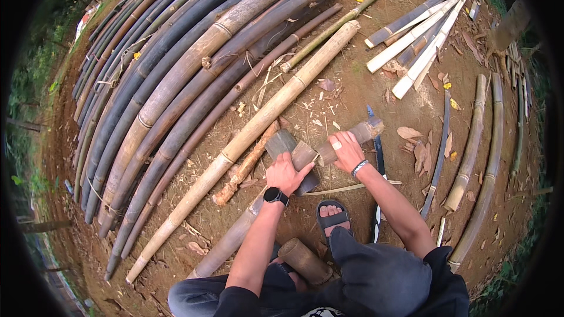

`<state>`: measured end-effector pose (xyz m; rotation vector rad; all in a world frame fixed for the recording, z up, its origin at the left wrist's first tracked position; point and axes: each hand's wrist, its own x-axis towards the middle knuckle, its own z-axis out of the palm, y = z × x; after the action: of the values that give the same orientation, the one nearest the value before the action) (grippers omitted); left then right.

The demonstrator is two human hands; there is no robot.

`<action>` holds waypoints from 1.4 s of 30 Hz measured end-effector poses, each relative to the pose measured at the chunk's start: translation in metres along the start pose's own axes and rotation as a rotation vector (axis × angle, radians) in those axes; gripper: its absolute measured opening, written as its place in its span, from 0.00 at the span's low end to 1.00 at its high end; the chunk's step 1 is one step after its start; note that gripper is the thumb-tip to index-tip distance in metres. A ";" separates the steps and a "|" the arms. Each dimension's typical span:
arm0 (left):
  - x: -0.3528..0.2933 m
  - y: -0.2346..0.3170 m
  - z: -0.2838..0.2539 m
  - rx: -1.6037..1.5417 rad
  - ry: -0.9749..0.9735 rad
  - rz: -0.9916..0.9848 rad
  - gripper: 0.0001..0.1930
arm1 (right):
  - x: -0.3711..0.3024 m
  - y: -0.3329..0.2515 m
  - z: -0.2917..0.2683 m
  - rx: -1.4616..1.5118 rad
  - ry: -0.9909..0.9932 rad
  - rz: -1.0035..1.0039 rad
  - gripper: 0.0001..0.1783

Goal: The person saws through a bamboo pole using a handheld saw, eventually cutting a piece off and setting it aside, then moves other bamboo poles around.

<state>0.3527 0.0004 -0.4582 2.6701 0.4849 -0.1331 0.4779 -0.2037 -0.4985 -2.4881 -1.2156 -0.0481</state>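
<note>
My left hand (284,174) is closed over the upper part of a grey-brown bamboo pole (228,240), its thumb stretched toward the cut end. My right hand (346,150) grips a short bamboo section (365,131), whose near end sits right by the end of that pole; whether they touch I cannot tell. Under the pole lies a dark bamboo piece (282,143), partly hidden. A short, thick bamboo section (305,261) rests between my feet. Beside my right forearm is a long, narrow dark tool (380,161) with a blue tip, its kind unclear.
Many long bamboo poles (176,88) are stacked at the left. A pale pole (258,123) and a rough stick (247,164) lie nearer. Split bamboo strips (432,47) fan out at the far right. More curved-looking poles (470,147) lie right, among dry leaves (422,157).
</note>
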 end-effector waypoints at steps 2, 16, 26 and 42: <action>-0.004 0.004 0.002 0.023 -0.004 0.000 0.39 | -0.002 -0.003 0.002 -0.004 0.029 -0.014 0.39; -0.014 -0.024 -0.019 -0.056 -0.121 -0.231 0.40 | 0.036 -0.038 -0.005 -0.046 0.133 -0.150 0.26; -0.004 -0.052 -0.004 -0.331 -0.361 -0.190 0.38 | 0.071 -0.024 -0.014 -0.112 0.160 -0.393 0.20; -0.015 -0.037 -0.009 -0.162 -0.127 -0.208 0.38 | 0.068 -0.019 -0.022 -0.118 -0.012 -0.425 0.23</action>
<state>0.3255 0.0315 -0.4617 2.4312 0.7005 -0.3090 0.5089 -0.1491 -0.4597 -2.2803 -1.7713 -0.2200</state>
